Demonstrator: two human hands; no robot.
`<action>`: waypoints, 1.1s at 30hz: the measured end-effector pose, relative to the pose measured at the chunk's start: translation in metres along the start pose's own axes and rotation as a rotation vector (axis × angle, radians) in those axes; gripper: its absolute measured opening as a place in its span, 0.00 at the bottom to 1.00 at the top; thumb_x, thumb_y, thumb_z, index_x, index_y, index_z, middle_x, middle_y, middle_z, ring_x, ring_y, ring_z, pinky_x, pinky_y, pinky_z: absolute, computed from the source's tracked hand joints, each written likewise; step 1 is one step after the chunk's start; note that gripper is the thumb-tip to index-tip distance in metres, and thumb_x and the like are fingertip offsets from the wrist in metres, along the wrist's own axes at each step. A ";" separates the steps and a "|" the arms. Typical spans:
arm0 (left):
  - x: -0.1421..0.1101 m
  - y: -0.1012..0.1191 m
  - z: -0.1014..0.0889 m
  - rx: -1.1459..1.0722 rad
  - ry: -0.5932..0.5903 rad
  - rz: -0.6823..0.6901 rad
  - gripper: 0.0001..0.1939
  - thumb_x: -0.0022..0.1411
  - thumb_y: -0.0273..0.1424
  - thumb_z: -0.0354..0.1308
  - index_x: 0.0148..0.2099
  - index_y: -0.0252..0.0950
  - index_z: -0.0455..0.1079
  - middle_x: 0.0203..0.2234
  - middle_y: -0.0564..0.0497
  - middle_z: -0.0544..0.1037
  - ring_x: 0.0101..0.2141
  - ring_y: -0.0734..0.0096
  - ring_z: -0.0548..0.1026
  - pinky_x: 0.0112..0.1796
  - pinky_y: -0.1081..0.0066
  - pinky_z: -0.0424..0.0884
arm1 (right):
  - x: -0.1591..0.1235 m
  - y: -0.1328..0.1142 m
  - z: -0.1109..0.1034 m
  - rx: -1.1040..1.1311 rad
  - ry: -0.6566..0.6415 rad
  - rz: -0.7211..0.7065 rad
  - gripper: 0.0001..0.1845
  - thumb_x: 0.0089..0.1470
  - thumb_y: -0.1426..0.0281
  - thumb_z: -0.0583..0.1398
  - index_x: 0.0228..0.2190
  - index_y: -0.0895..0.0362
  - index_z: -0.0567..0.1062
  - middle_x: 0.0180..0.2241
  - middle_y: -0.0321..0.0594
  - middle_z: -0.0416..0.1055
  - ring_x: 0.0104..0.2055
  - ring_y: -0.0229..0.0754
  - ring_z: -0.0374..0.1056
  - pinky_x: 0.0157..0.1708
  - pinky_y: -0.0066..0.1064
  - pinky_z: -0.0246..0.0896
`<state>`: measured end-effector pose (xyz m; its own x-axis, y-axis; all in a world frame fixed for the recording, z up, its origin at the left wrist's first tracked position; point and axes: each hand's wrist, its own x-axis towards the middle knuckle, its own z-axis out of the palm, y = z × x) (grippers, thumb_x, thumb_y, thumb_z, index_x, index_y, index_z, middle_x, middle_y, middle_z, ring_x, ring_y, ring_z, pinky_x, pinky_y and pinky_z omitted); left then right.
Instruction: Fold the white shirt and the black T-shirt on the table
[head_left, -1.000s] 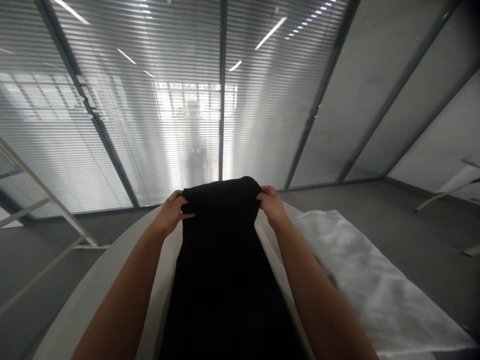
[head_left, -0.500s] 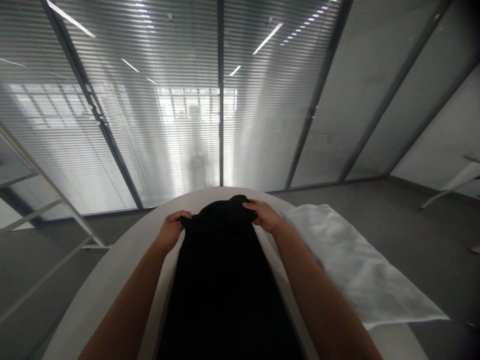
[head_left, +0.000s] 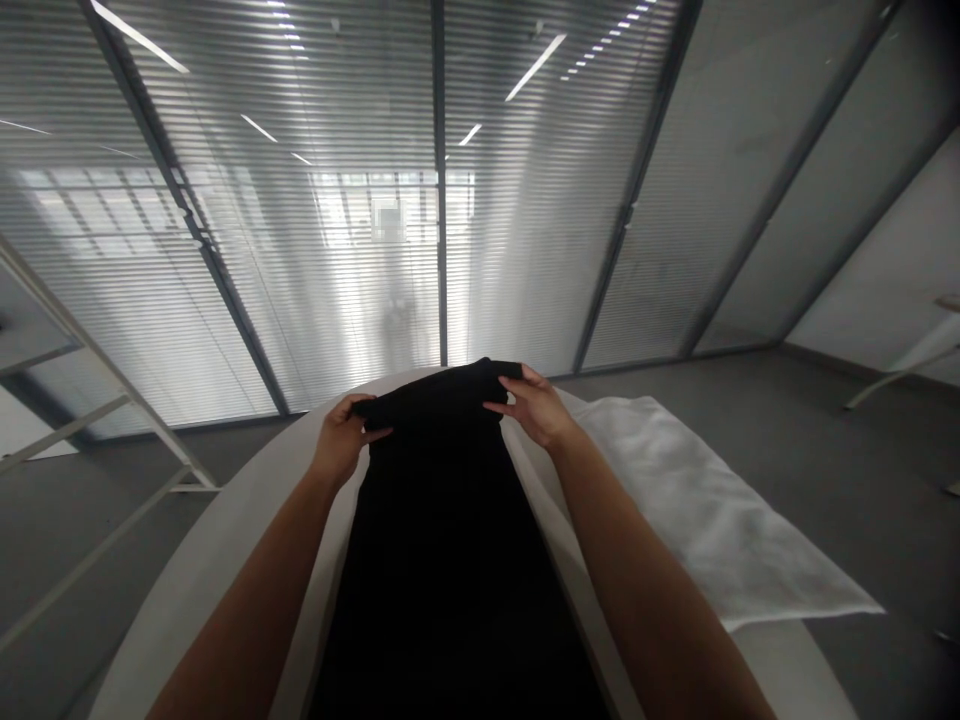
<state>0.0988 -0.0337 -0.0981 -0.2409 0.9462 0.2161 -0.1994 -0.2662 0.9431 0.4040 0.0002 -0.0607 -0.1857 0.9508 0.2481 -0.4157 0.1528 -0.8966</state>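
Note:
A long black garment or cloth (head_left: pixel 450 560) stretches over a narrow pale board, whose edges show along both sides of it. I cannot make out its exact kind. At the far end, my left hand (head_left: pixel 341 440) grips the left corner of its edge between thumb and fingers. My right hand (head_left: pixel 534 405) holds the opposite corner, its fingers partly behind the fabric. Between the hands the edge is pulled fairly taut and slightly raised, higher on the right. Beneath lies a round white table (head_left: pixel 202 590).
A white cloth (head_left: pixel 720 520) lies on the table's right side and hangs past its edge. A pale metal frame (head_left: pixel 112 380) stands on the left. Glass partitions with blinds (head_left: pixel 360 260) rise behind the table. Another table's leg (head_left: pixel 892 380) shows at far right.
The far edge of the black fabric has been lifted and straightened between my hands. Both hands have moved slightly up and outward, still gripping it.

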 end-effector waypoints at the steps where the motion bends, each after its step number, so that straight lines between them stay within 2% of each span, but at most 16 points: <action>1: 0.008 -0.003 0.005 -0.027 0.011 -0.036 0.14 0.50 0.35 0.66 0.39 0.38 0.70 0.36 0.51 0.73 0.38 0.65 0.74 0.38 0.57 0.79 | 0.002 0.006 0.003 0.019 0.033 -0.015 0.14 0.45 0.66 0.68 0.36 0.51 0.76 0.42 0.35 0.73 0.49 0.45 0.67 0.43 0.44 0.72; 3: 0.025 -0.011 0.013 -0.046 0.037 -0.107 0.14 0.51 0.35 0.65 0.40 0.39 0.67 0.35 0.52 0.73 0.38 0.65 0.74 0.36 0.55 0.80 | 0.007 0.021 0.005 0.052 0.098 -0.028 0.16 0.46 0.66 0.66 0.40 0.50 0.75 0.45 0.35 0.73 0.51 0.46 0.66 0.42 0.42 0.72; 6: 0.053 -0.030 0.020 0.008 0.067 -0.151 0.13 0.54 0.35 0.62 0.42 0.40 0.67 0.37 0.50 0.73 0.39 0.65 0.74 0.34 0.58 0.80 | 0.014 0.045 0.000 0.076 0.196 -0.009 0.20 0.47 0.65 0.64 0.44 0.48 0.73 0.48 0.36 0.71 0.50 0.44 0.66 0.42 0.38 0.70; 10: 0.069 -0.062 0.024 0.046 0.098 -0.069 0.14 0.56 0.37 0.60 0.45 0.40 0.69 0.39 0.49 0.74 0.40 0.65 0.74 0.34 0.64 0.78 | 0.023 0.066 -0.011 0.134 0.320 0.008 0.20 0.47 0.65 0.62 0.45 0.47 0.71 0.47 0.33 0.72 0.48 0.42 0.68 0.42 0.35 0.69; 13: 0.065 -0.079 0.023 -0.027 0.163 0.006 0.15 0.55 0.36 0.61 0.45 0.40 0.70 0.38 0.51 0.74 0.40 0.68 0.74 0.35 0.67 0.77 | 0.028 0.068 -0.015 0.235 0.326 -0.007 0.15 0.45 0.67 0.63 0.39 0.48 0.73 0.42 0.32 0.73 0.45 0.41 0.68 0.41 0.35 0.69; 15: 0.061 -0.081 0.018 -0.119 0.168 0.025 0.14 0.51 0.35 0.63 0.41 0.39 0.71 0.36 0.53 0.74 0.38 0.69 0.73 0.35 0.69 0.76 | 0.028 0.065 -0.017 0.292 0.283 -0.015 0.11 0.42 0.72 0.63 0.32 0.51 0.73 0.37 0.32 0.73 0.42 0.41 0.67 0.40 0.35 0.69; 18: 0.056 -0.070 0.006 -0.196 0.097 -0.018 0.11 0.44 0.31 0.64 0.34 0.37 0.71 0.30 0.54 0.72 0.33 0.72 0.72 0.31 0.72 0.75 | 0.026 0.056 -0.021 0.301 0.207 -0.027 0.10 0.35 0.78 0.60 0.24 0.54 0.71 0.30 0.32 0.69 0.38 0.41 0.66 0.38 0.36 0.69; 21: 0.054 -0.054 -0.006 -0.202 0.021 -0.065 0.06 0.43 0.30 0.61 0.27 0.34 0.71 0.23 0.53 0.71 0.29 0.71 0.70 0.29 0.71 0.73 | 0.022 0.045 -0.027 0.210 0.115 -0.004 0.10 0.32 0.78 0.57 0.22 0.55 0.71 0.29 0.34 0.68 0.36 0.41 0.65 0.35 0.34 0.68; 25: 0.050 -0.041 -0.014 -0.184 -0.032 -0.088 0.05 0.44 0.29 0.57 0.25 0.33 0.72 0.22 0.50 0.72 0.27 0.70 0.71 0.28 0.71 0.71 | 0.018 0.031 -0.033 0.045 -0.010 0.002 0.11 0.29 0.77 0.54 0.19 0.56 0.74 0.27 0.37 0.68 0.33 0.41 0.63 0.31 0.31 0.63; 28: 0.048 -0.039 -0.016 -0.147 -0.096 -0.041 0.04 0.44 0.28 0.56 0.23 0.33 0.72 0.22 0.49 0.73 0.26 0.70 0.71 0.28 0.72 0.68 | 0.013 0.021 -0.034 -0.126 -0.150 -0.065 0.11 0.27 0.77 0.53 0.16 0.56 0.74 0.23 0.38 0.67 0.32 0.43 0.64 0.32 0.32 0.60; 33: 0.043 -0.035 -0.022 -0.001 -0.327 0.122 0.07 0.44 0.28 0.54 0.19 0.36 0.70 0.19 0.50 0.72 0.29 0.66 0.72 0.35 0.67 0.68 | 0.005 0.008 -0.039 -0.295 -0.335 -0.077 0.13 0.27 0.75 0.51 0.15 0.55 0.75 0.20 0.40 0.68 0.32 0.46 0.67 0.33 0.34 0.58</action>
<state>0.0746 0.0127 -0.1271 0.0536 0.9163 0.3969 -0.1886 -0.3811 0.9051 0.4349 0.0166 -0.0811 -0.4619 0.8016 0.3796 -0.1771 0.3360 -0.9250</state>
